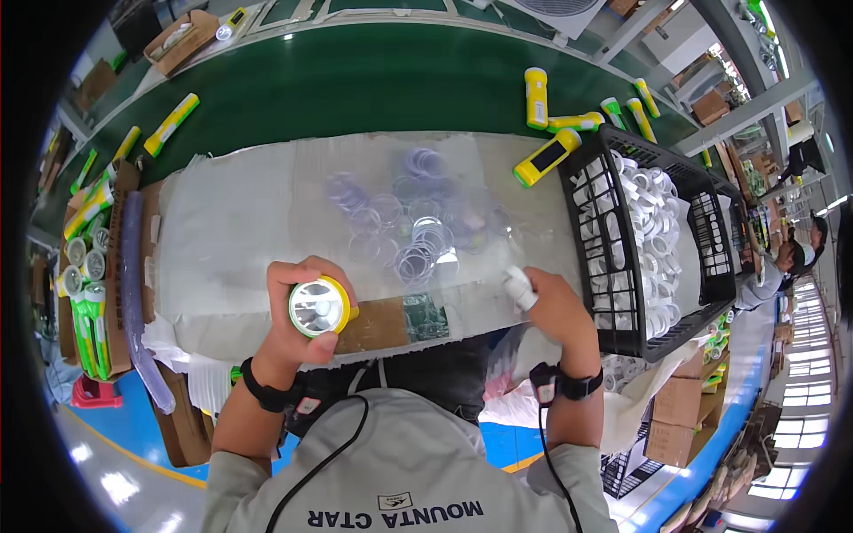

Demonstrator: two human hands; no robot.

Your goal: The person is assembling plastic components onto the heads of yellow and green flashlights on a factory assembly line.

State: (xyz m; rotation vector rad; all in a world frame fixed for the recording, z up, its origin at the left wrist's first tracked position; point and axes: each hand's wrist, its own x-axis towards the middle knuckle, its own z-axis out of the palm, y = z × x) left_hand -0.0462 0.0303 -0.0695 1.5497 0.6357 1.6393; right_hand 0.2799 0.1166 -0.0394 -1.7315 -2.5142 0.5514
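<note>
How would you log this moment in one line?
Left hand: holds yellow-rimmed flashlight | right hand: holds white part | ahead: clear discs | black crate: white rings

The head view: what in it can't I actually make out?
Head view: most of the body of the torch, hidden behind its front end and the left hand.
Head view: the exact shape of the white piece, blurred and partly covered by the right hand.
Head view: how many clear discs there are; they overlap.
Head view: the lower white rings, hidden under others in the crate.
</note>
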